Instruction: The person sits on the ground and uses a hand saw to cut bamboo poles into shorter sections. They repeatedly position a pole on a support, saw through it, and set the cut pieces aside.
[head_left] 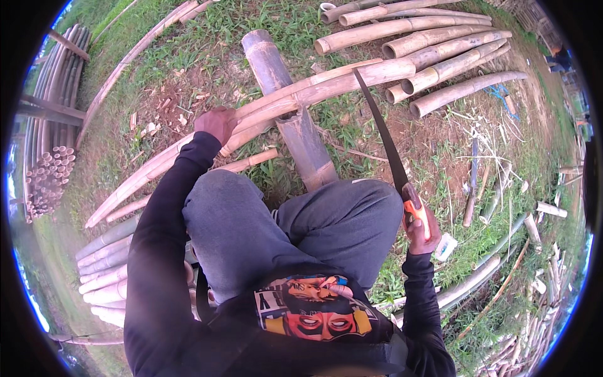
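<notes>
The left hand (217, 122) rests on a long bamboo pole (251, 119). Its fingers are bent down over the top of the pole and press on it. They are curled, not spread out. The pole is split along its length and lies across the grass, going from low on the left up to the right. It lies on top of a thick grey bamboo log (289, 107) that points away from the person. A thinner bamboo strip (245, 162) lies just below the long pole, near the knee.

The right hand (419, 229) holds a hand saw (386, 141). The fingers are shut tight around the orange handle (416, 213). The dark blade goes up and away from the hand, and its tip sits at the long pole, close to where the pole meets a pile of bamboo poles (440, 56). You cannot tell if the blade is touching the pole or is just over it.

The person sits low with both knees up in grey trousers (282, 226), and the sleeves are dark. The two hands are well apart, one on each side of the knees.

More bamboo poles (103, 264) lie on the left by the leg, and a stack of thin canes (50, 179) sits at the far left. Small bits of wood and cut stems lie on the grass (295, 25) on the right.
</notes>
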### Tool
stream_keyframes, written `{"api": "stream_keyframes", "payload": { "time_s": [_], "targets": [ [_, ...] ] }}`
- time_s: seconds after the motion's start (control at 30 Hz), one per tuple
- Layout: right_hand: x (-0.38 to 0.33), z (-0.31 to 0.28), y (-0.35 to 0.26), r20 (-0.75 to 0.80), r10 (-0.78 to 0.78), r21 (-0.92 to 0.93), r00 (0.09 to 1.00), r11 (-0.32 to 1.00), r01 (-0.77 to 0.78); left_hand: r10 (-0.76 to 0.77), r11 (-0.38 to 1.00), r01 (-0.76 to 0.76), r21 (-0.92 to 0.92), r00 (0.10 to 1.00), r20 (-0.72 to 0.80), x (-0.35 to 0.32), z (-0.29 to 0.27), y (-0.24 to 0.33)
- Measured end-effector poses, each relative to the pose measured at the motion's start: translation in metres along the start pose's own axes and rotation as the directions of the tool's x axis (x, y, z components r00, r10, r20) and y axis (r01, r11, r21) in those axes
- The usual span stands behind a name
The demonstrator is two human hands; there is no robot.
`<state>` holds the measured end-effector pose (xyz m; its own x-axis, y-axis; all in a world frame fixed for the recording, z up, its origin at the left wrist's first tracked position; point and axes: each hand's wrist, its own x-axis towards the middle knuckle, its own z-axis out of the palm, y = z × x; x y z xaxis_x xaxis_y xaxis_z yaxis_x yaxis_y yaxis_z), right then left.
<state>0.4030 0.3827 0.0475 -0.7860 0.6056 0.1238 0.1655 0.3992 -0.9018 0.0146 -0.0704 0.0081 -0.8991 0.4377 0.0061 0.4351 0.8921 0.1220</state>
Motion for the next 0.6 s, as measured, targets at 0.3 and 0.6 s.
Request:
{"api": "stream_keyframes", "payload": {
  "time_s": [0.3,0.6],
  "targets": [
    [-0.008,-0.011,-0.002,0.061,0.073,-0.071,0.995,0.995,-0.068,0.006,0.999,-0.005,0.036,0.999,-0.033,-0.001,0.003,-0.002],
    [-0.056,-0.067,-0.017,-0.273,0.102,0.045,0.957,0.995,-0.093,-0.092,0.991,0.091,0.099,0.996,0.0,-0.003,-0.013,-0.078]
  ]
}}
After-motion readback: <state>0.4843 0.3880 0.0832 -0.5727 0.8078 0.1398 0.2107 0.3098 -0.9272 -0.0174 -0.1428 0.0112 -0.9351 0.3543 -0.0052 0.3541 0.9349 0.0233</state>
